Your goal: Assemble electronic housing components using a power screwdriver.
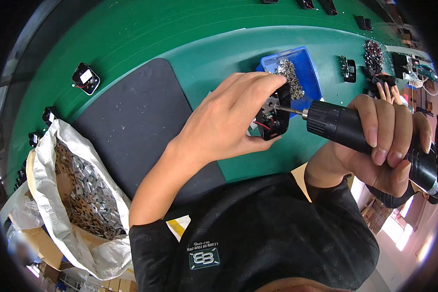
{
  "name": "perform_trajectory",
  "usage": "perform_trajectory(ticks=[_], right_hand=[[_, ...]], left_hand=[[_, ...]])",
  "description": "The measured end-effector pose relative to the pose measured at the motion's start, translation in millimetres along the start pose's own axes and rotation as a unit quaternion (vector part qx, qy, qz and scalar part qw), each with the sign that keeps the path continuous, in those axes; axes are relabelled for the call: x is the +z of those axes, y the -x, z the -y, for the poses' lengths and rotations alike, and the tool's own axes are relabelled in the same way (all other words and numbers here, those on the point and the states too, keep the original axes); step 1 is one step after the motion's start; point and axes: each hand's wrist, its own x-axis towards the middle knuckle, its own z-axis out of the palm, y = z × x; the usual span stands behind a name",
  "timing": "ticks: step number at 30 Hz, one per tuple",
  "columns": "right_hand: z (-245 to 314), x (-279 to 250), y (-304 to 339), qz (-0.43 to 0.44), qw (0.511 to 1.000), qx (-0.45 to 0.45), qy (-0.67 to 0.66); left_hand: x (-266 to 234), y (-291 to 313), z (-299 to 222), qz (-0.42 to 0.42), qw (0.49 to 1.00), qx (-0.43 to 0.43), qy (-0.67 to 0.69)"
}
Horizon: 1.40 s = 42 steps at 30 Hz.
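My left hand (224, 114) grips a small black plastic housing (281, 124) by its sides, its open face turned to the right. Inside the housing are a metal plate, a red wire and a bit of circuit board. Wrapped around a black electric screwdriver (338, 124) is my right hand (387, 141). The screwdriver lies nearly level, its thin bit reaching into the housing at the metal plate. Whether a screw sits at the bit's tip is too small to tell. Just behind the housing stands a blue bin (309, 73) with a pile of small silvery screws (291, 80).
A dark grey mat (136, 121) covers the green table's left part. At the left, a white woven sack (78, 233) holds many small metal pieces. Another black housing (86, 79) lies at far left. Co-worker's hands (388, 92) are at far right, near a heap of small parts (373, 56).
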Motion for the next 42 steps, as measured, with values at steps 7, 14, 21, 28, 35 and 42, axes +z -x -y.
perform_trajectory(ticks=[7, 14, 21, 28, 35, 42], right_hand=[[-2.7, -4.1, 0.2, 0.007, 1.0, -0.006, 0.004], [-4.6, -12.3, -2.3, 0.041, 0.999, 0.012, 0.003], [-6.0, -13.8, -1.4, 0.031, 0.999, 0.006, 0.009], [-8.3, -15.0, -2.8, 0.045, 0.999, 0.015, 0.016], [-7.4, -15.8, -3.2, 0.058, 0.998, 0.024, 0.03], [-7.6, -15.7, -3.0, 0.062, 0.997, 0.025, 0.029]], left_hand=[[-2.5, -1.5, -2.6, 0.001, 1.0, -0.004, -0.015], [-2.8, -2.0, -3.7, 0.017, 0.999, -0.017, -0.038], [-2.4, -1.1, -2.6, 0.025, 0.999, -0.032, -0.03], [-1.6, 1.1, -1.2, 0.03, 0.998, -0.049, -0.035], [-1.8, 1.2, -0.9, 0.031, 0.997, -0.06, -0.028], [-1.6, 1.4, -0.5, 0.032, 0.997, -0.062, -0.03]])
